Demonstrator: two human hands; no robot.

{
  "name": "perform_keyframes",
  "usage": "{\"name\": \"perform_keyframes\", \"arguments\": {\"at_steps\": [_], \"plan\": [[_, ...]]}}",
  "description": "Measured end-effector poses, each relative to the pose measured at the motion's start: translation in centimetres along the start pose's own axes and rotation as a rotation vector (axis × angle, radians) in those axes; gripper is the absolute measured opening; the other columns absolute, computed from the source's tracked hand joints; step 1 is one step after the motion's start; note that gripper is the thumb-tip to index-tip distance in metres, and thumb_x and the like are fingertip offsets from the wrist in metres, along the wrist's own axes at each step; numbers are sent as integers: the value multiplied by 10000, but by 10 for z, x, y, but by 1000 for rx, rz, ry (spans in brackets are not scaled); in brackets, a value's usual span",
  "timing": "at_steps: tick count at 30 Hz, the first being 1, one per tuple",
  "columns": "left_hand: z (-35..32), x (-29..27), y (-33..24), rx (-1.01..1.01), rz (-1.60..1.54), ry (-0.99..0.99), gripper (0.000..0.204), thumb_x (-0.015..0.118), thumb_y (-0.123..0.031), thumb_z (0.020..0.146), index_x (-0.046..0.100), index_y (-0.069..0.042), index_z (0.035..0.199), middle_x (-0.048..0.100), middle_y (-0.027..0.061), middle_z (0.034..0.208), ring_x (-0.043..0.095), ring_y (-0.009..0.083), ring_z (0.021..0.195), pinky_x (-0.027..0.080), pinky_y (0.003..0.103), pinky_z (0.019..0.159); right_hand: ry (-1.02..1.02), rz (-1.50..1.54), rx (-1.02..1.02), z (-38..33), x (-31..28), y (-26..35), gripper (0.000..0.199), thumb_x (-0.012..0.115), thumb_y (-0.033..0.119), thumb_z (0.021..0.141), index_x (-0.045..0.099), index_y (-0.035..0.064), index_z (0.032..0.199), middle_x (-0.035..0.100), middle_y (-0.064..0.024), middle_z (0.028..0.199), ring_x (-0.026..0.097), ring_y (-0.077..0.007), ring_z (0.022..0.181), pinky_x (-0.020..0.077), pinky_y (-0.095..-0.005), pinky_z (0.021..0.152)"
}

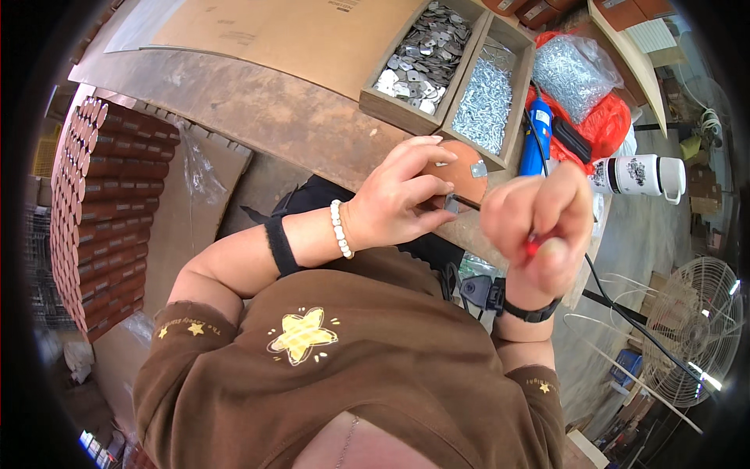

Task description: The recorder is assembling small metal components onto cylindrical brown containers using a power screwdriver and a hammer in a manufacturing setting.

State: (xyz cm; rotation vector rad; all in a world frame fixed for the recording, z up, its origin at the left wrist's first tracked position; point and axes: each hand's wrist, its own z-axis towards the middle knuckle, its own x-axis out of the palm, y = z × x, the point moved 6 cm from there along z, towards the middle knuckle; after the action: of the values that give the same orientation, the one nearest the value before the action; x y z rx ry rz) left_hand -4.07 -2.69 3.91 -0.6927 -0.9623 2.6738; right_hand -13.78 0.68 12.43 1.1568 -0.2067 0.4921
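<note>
**Holding a small metal plate against a round brown piece, screwdriver in the other hand**

Pinching with thumb and forefinger, the left hand (pixel 398 199) closes on a small grey metal plate (pixel 451 203) and keeps it against the near edge of a round brown wooden piece (pixel 461 173), which lies on the edge of the workbench (pixel 258 109). The other fingers of that hand are spread above the piece. A second small metal plate (pixel 478 168) sits on the far side of the same disc. The right hand (pixel 539 227) is curled into a tight fist around a screwdriver (pixel 500 223); its red handle shows between the fingers, and the dark shaft runs leftward to the pinched plate, its tip at or just beside it. Whether the tip sits in a screw cannot be told.

Just beyond the disc stands a wooden box with two compartments: the left compartment (pixel 426 55) holds flat metal plates, the right compartment (pixel 486 98) holds silvery screws. To the right of the box lie a blue power tool (pixel 537 133), a red bag (pixel 605 125) with a clear bag of screws on it, and a white mug (pixel 641 176). Stacked brown cylinders (pixel 101 211) fill the left side, and a floor fan (pixel 695 328) stands at the lower right.
</note>
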Motion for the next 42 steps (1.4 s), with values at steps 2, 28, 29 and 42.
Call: {"name": "perform_keyframes", "arguments": {"at_steps": [2, 28, 29, 42], "plan": [[0, -1, 1, -5, 0, -3, 319, 754, -87, 539, 560, -22, 784, 500, 164, 1052, 455, 363, 1045, 405, 407, 843, -38, -8, 5, 6, -12, 0, 357, 679, 250, 727, 379, 57, 719, 463, -56, 543, 412, -109, 441, 344, -216, 424], [-3, -1, 1, -4, -12, -16, 323, 757, -100, 548, 554, -25, 787, 503, 155, 1043, 459, 364, 1039, 403, 418, 841, -155, -668, -157, 1, -5, 10, 171, 474, 133, 865, 417, 18, 752, 510, -88, 608, 471, -119, 529, 372, -205, 476], [-3, 1, 1, -12, -9, -16, 323, 757, -100, 548, 554, -25, 787, 503, 155, 1043, 459, 364, 1039, 403, 418, 841, -195, -690, -145, -2, -1, 11, 135, 502, 100, 846, 439, 2, 777, 527, -91, 643, 488, -119, 549, 377, -205, 494], [1, 0, -2, -35, -16, 37, 306, 740, -87, 558, 540, -19, 780, 504, 171, 1036, 455, 379, 1029, 392, 446, 860, -112, -177, -16, 6, -14, 3, 201, 484, 69, 792, 341, 49, 653, 378, -26, 502, 305, -86, 427, 277, -250, 406]]}}
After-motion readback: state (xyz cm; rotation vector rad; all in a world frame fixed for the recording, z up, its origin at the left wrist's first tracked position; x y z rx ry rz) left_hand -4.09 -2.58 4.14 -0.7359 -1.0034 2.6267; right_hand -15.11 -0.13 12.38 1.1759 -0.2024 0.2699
